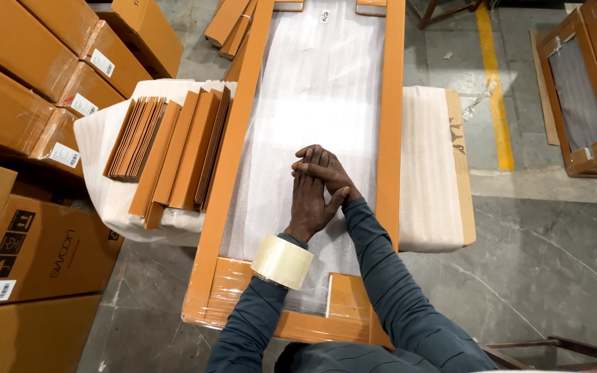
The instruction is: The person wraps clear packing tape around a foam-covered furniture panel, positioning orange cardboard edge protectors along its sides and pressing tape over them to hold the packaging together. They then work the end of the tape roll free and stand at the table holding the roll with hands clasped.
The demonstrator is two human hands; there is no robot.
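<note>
Long framed panel [316, 103], orange-brown wooden border, middle covered in white foam wrap; laid lengthwise across a padded bench [426, 166], near end overhanging toward the wearer, clear tape already shining on the near corner pieces. Risks, judged from the lie of things: overhanging near end liable to tip or slide under downward pressure, the bench bearing only the middle stretch; foam wrap liable to shift or crease under pressing palms; tape roll [282, 261], worn loosely as a bracelet on the left forearm just near the panel's bottom rail, liable to slip down over the wrist and drop onto the wrap. Left hand [310, 200]: flat, fingers extended and together, palm down on the foam wrap at the panel's middle, gripping nothing. Right hand [324, 169]: fingers extended, laid across the left hand's fingers, likewise pressing, nothing grasped. Left of the panel, on the same bench: stack of folded orange cardboard pieces [174, 148], some fanned on edge. Further left of the panel: stacked cartons [29, 83] with white labels. Right of the panel, well apart, on the grey floor past a yellow line [495, 90]: second wrapped frame [589, 90].
</note>
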